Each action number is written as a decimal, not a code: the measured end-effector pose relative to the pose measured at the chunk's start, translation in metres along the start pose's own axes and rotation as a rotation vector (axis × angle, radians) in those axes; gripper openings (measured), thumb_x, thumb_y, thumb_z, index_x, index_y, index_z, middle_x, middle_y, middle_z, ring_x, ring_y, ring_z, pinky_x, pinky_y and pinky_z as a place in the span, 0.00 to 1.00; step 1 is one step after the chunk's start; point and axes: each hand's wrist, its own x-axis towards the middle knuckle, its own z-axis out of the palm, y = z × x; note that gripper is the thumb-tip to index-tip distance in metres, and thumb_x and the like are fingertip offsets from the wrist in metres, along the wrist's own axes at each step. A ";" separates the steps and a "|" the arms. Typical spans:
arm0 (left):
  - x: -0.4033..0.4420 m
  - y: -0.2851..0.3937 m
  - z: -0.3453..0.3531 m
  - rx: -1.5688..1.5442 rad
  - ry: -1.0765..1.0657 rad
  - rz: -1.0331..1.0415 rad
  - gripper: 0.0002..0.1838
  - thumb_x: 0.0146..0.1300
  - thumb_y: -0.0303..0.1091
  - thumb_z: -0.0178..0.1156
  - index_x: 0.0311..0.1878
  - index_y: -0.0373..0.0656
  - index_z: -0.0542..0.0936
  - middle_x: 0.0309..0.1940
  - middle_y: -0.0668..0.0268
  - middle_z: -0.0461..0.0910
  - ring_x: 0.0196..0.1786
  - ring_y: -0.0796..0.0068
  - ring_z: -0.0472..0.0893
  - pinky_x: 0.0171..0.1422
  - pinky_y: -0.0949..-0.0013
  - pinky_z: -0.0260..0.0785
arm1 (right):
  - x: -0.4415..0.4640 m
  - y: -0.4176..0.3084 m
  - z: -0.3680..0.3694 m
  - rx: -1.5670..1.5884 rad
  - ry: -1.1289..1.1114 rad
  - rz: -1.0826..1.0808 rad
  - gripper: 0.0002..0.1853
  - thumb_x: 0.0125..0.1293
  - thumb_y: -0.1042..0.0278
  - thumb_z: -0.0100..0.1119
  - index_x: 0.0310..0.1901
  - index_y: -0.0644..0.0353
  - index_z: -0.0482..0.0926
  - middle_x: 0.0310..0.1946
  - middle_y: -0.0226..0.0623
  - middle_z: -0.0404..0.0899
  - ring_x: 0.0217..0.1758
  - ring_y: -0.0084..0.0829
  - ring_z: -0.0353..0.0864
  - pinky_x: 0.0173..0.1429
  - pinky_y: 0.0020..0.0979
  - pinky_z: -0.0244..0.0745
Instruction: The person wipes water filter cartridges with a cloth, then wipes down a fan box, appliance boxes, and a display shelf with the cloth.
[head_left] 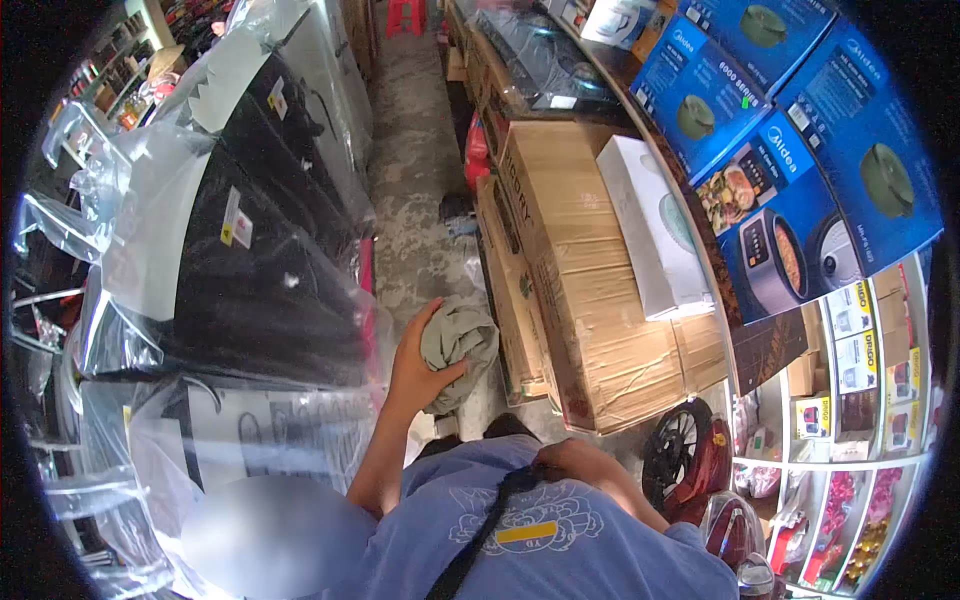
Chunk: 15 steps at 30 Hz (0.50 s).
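Note:
My left hand [412, 362] is closed around a crumpled grey-green cloth [460, 345], held out ahead of my body above the floor. Its thumb lies across the near side of the bundle. Close to the front of my blue shirt [560, 540] is my right hand [562, 456], at the upper end of a black strap [490, 520] that runs down the shirt. The fingers of that hand are mostly hidden, so its grip is unclear.
Plastic-wrapped black appliances [270, 170] line the left side. A large cardboard carton [580, 230], with a long white box [650, 230] on top, borders the narrow concrete aisle [415, 160]. Blue rice cooker boxes [770, 200], a wheel [675, 450] and stocked shelves [840, 465] stand right.

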 end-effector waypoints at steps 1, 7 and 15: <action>0.006 -0.003 -0.004 -0.032 0.043 0.035 0.42 0.37 0.26 0.68 0.60 0.43 0.62 0.55 0.58 0.67 0.58 0.63 0.68 0.61 0.66 0.59 | 0.005 0.001 -0.002 -0.011 0.014 0.010 0.12 0.52 0.68 0.53 0.39 0.60 0.77 0.35 0.45 0.78 0.41 0.44 0.77 0.43 0.37 0.70; 0.049 0.000 -0.016 -0.258 0.066 0.034 0.42 0.38 0.20 0.66 0.61 0.41 0.60 0.54 0.59 0.69 0.55 0.69 0.70 0.60 0.69 0.60 | 0.022 -0.003 -0.018 0.049 0.041 -0.039 0.13 0.54 0.64 0.52 0.39 0.58 0.78 0.35 0.45 0.78 0.41 0.44 0.77 0.44 0.38 0.70; 0.109 0.001 -0.032 -0.358 0.064 0.045 0.43 0.39 0.19 0.65 0.62 0.39 0.58 0.54 0.58 0.68 0.56 0.68 0.69 0.61 0.68 0.59 | 0.056 0.002 -0.058 0.170 0.087 -0.140 0.15 0.51 0.68 0.58 0.43 0.59 0.77 0.32 0.38 0.79 0.36 0.31 0.77 0.42 0.30 0.70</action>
